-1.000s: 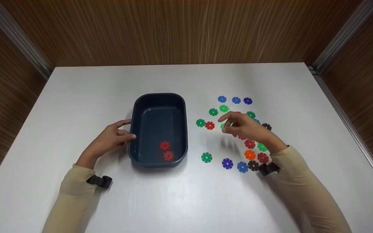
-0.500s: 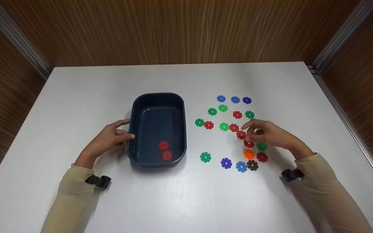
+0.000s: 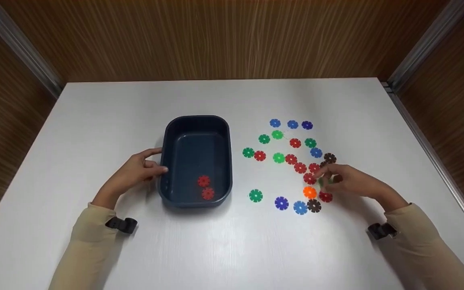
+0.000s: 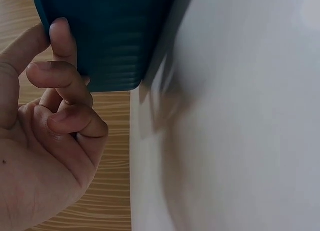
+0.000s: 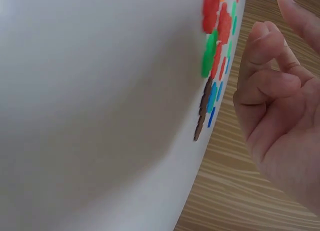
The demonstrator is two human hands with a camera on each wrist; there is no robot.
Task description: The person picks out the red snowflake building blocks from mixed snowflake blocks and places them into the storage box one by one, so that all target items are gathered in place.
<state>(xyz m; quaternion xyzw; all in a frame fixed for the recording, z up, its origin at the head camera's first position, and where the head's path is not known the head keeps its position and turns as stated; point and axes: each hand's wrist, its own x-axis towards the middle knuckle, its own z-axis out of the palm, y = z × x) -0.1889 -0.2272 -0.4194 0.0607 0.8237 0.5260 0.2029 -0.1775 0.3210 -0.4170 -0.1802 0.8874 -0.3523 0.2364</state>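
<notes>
Left grip (image 3: 139,169), left of center frame, pinches the left wall of the blue basin (image 3: 229,161): thumb over the rim, fingers on the outside. Left wrist view agrees, fingertips against the outer wall at upper left.

Right grip (image 3: 349,181), right of center frame, has fingers loosely bent, thumb and index spread apart, nothing visible between them. Its fingertips are over a green disc (image 3: 324,182), mostly hidden; contact can't be told.

Around those fingertips: red disc (image 3: 309,178) just left, orange disc (image 3: 309,192) lower left, second red disc (image 3: 326,197) just below. Brown pair above; upper brown disc (image 3: 330,157) in plain sight, the other partly covered by the hand.

Blue basin sits at center frame, two red pieces (image 3: 208,193) lying in its lower right.

Rest of the loose discs spread over right of center: three bluish pieces (image 3: 292,124) in a row at the top of the group, greens and reds mixed mid-group, purple disc (image 3: 281,203) low, lone green piece (image 3: 255,195) lower left of the group.

All on a white desk (image 3: 199,249). Beige sleeves (image 3: 91,237) enter from both lower corners. Wood-grain panel (image 3: 224,40) across the top.
</notes>
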